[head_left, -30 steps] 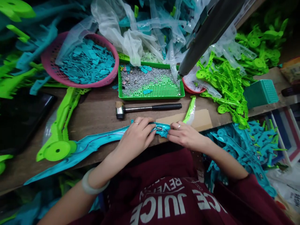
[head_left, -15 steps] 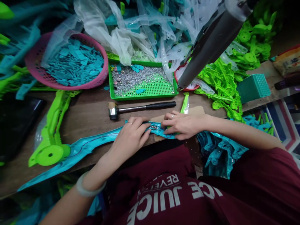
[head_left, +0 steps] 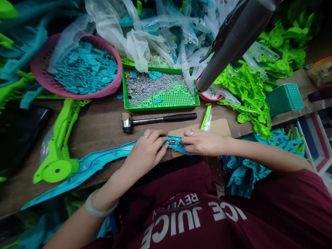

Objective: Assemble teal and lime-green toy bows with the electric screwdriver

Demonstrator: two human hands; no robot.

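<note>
A long blue plastic shell (head_left: 106, 157) lies along the table's front edge, hollow side up, with a thin dark wire running inside it. Near its right part sits a small metallic insert (head_left: 172, 141), possibly springs or small cells; I cannot tell which. My left hand (head_left: 148, 147) is closed over the shell just left of this insert, fingertips at its edge. On the other side, my right hand (head_left: 199, 142) has its fingers pinched at the shell's right end, hiding that end. A lime-green arm with a round disc (head_left: 58, 170) overlaps the shell's left part.
A rubber-headed hammer (head_left: 158, 119) lies behind my hands. Beyond it stand a green tray (head_left: 163, 105) of small metal pieces and a pink basket (head_left: 118, 77) of blue parts. A dark post (head_left: 230, 45) slants at right near piled green parts (head_left: 249, 93). Cardboard (head_left: 220, 128) lies beneath.
My right hand's fingers have drawn closer together and lie slightly lower at the shell's right end. My left hand stays on the shell. The whole view has shifted slightly.
</note>
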